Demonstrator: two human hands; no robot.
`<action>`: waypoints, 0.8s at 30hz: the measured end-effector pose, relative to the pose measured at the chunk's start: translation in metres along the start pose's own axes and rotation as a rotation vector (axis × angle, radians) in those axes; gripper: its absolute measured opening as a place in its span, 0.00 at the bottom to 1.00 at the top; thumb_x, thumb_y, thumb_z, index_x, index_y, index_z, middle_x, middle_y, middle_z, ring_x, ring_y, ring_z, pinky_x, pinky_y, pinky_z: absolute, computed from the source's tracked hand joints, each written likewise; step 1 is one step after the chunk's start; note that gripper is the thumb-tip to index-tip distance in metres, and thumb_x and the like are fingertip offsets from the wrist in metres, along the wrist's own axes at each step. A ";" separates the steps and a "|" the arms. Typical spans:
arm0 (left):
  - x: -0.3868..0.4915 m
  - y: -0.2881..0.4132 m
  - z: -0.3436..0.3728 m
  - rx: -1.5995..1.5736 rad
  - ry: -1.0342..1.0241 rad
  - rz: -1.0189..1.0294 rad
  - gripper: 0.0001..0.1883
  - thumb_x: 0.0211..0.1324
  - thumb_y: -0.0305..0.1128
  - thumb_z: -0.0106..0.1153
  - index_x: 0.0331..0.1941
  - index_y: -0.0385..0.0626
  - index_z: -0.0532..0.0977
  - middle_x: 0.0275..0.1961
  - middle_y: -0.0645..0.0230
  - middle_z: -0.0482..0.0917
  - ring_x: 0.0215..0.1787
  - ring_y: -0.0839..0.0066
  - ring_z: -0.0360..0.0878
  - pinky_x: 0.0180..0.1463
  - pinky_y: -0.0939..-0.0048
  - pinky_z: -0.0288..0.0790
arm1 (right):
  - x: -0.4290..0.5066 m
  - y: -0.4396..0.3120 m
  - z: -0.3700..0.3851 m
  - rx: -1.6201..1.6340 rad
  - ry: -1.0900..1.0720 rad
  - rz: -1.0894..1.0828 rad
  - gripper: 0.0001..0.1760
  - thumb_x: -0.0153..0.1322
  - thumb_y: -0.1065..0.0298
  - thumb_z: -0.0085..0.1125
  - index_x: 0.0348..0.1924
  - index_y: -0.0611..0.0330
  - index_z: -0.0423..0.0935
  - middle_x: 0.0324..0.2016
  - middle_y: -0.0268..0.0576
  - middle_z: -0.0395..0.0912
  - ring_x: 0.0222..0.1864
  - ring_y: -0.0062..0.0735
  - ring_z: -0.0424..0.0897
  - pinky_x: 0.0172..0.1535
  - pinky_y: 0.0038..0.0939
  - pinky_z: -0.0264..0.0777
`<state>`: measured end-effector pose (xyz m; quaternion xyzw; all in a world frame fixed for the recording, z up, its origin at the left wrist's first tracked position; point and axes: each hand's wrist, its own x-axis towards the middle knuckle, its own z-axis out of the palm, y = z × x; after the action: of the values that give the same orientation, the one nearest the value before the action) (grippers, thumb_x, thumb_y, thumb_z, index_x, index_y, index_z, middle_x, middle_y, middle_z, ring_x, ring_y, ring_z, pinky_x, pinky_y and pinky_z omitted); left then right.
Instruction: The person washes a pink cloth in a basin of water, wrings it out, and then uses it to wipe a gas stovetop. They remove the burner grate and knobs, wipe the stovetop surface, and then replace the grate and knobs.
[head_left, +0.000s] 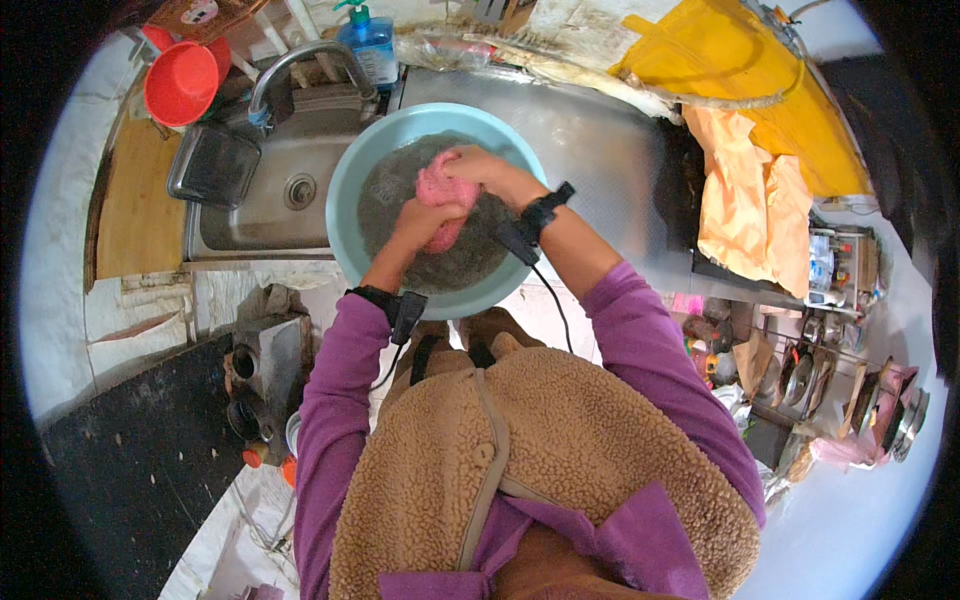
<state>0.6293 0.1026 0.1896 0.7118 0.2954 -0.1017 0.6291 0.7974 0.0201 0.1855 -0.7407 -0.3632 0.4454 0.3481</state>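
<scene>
Both my hands grip a bunched pink cloth (442, 187) over a pale blue plastic basin (343, 191). My left hand (431, 219) is closed around its lower part, and a pink end hangs out below the fist. Higher up, my right hand (476, 166) clasps the top of the same cloth. Murky grey water (457, 274) with some suds fills much of the basin beneath. A black strap with a device and a cable sits on each wrist.
Left of the basin is a steel sink (262, 232) with a curved faucet (300, 52) and a clear plastic container (214, 165). A red dipper (180, 82) and a blue pump bottle (369, 45) stand behind. Steel countertop (592, 142) extends right, towards peach-coloured paper (739, 202) and crowded shelves (795, 367).
</scene>
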 end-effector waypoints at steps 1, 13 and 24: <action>-0.004 -0.003 -0.004 -0.214 -0.016 -0.022 0.27 0.53 0.47 0.66 0.54 0.45 0.77 0.44 0.64 0.86 0.41 0.64 0.86 0.49 0.65 0.78 | -0.018 -0.002 -0.006 0.441 -0.033 -0.001 0.30 0.70 0.60 0.64 0.64 0.55 0.70 0.50 0.45 0.81 0.51 0.39 0.82 0.54 0.42 0.76; -0.052 0.020 -0.016 -1.278 -0.447 -0.354 0.24 0.59 0.49 0.62 0.53 0.48 0.74 0.45 0.65 0.82 0.43 0.67 0.81 0.48 0.57 0.79 | -0.057 -0.027 0.025 1.317 -0.211 -0.182 0.36 0.73 0.51 0.64 0.70 0.48 0.60 0.66 0.42 0.68 0.68 0.44 0.68 0.69 0.48 0.61; -0.042 0.028 -0.018 -0.512 -0.340 0.025 0.28 0.59 0.47 0.67 0.58 0.45 0.73 0.49 0.69 0.81 0.48 0.76 0.80 0.49 0.69 0.77 | -0.026 -0.026 0.021 0.459 0.060 -0.032 0.23 0.64 0.56 0.72 0.46 0.64 0.80 0.44 0.39 0.81 0.46 0.31 0.78 0.54 0.34 0.72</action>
<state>0.6066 0.1061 0.2376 0.5066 0.1930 -0.1336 0.8296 0.7636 0.0147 0.2104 -0.6491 -0.2534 0.4887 0.5250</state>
